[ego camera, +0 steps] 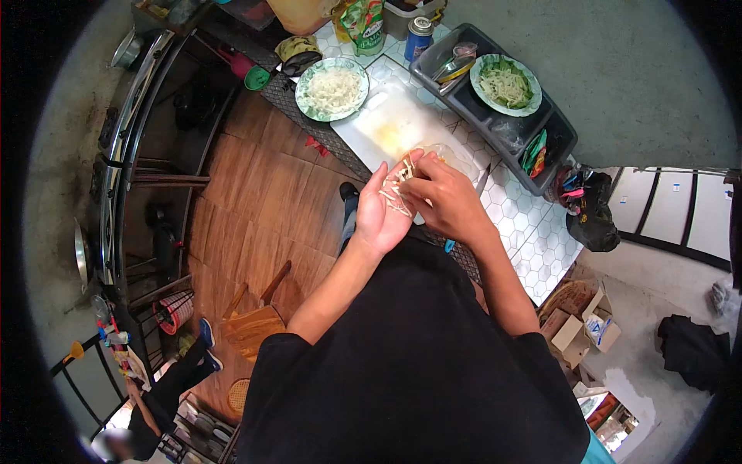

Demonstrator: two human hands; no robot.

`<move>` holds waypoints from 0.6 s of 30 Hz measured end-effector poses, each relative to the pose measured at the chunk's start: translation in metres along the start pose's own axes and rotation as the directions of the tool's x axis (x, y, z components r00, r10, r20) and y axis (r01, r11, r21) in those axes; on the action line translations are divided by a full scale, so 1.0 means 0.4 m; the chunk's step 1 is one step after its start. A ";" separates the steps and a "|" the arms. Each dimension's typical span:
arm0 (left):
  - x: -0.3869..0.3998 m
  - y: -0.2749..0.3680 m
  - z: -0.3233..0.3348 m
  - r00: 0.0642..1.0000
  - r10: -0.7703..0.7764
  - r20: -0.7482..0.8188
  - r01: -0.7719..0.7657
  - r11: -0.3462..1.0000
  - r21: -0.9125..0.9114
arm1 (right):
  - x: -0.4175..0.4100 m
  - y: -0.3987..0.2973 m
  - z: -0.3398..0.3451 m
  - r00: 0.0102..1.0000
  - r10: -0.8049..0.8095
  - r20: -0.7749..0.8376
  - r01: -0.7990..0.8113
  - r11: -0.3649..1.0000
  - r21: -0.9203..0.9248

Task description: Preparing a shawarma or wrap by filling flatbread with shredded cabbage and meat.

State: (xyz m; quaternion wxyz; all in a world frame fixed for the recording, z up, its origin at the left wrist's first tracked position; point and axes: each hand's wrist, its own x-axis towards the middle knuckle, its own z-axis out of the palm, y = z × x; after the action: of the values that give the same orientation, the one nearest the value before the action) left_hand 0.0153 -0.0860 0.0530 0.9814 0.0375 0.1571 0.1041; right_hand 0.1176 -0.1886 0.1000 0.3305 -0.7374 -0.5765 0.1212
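Palm up, my left hand point(377, 217) cradles a small bunch of pale thin food strips point(395, 194), perhaps enoki mushrooms or sprouts. The bent fingers of my right hand point(443, 194) pinch at these strips from above, and its fingertips are partly hidden. Both hands are over the near end of a white cutting board point(377, 124), which has a yellowish stain. Beyond my right hand lies a clear plastic bag point(458, 159), with a knife blade point(483, 178) beside it. A green-patterned plate point(301, 93) of white shredded food point(334, 91) stands at the board's far left corner.
A grey divided tray point(556, 142) carries a plate point(534, 78) of greens and pale strips. Behind the board stand a blue can point(418, 39) and a green pouch point(366, 29). A stove point(116, 191) lines the left. Near a wooden stool point(255, 330) is another person point(174, 388).
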 end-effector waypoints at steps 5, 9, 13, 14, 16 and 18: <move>0.004 0.000 0.011 1.000 -0.019 0.016 0.019 1.000 0.009 | 0.010 -0.007 -0.011 0.999 -0.049 -0.012 0.049 0.998 -0.026; 0.017 -0.001 0.010 0.995 -0.026 0.096 0.022 0.999 0.039 | 0.015 0.004 -0.034 0.994 -0.085 0.074 0.095 0.985 -0.145; 0.021 -0.013 0.034 0.997 -0.044 0.068 0.041 0.999 0.035 | 0.006 0.019 -0.040 0.988 -0.152 0.022 0.153 0.986 -0.063; 0.024 -0.011 0.044 0.996 -0.046 0.072 0.042 0.998 0.054 | 0.013 0.018 -0.046 0.989 -0.144 0.025 0.145 0.987 -0.071; 0.025 -0.014 0.050 0.995 -0.054 0.082 0.048 0.996 0.073 | 0.016 0.017 -0.051 0.991 -0.132 0.026 0.134 0.987 -0.086; 0.029 -0.022 0.040 0.997 -0.053 0.049 0.047 0.993 0.107 | 0.018 0.018 -0.051 0.988 -0.137 0.069 0.145 0.981 -0.129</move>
State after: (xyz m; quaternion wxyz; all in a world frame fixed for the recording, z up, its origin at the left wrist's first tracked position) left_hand 0.0328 -0.0929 0.0640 0.9840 0.0881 0.1378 0.0702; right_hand 0.1367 -0.1900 0.1123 0.2708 -0.7111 -0.6438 0.0804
